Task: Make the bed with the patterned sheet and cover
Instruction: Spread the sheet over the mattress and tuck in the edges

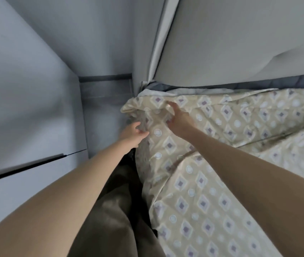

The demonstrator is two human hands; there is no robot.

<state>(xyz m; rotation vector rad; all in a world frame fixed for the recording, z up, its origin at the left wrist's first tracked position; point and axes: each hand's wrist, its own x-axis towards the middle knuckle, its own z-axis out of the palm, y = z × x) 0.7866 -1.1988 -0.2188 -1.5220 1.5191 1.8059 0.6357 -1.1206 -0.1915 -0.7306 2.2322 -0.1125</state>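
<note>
because the patterned sheet is bunched at the bed's head corner, both hands work there, probably to pull it square. the left hand pinches the fabric where it hangs over the bed's side edge. the right hand lies just inside that corner, too blurred to tell whether it grips or presses flat. counted: two hands, one patterned sheet, one white layer peeking out along the head edge.
</note>
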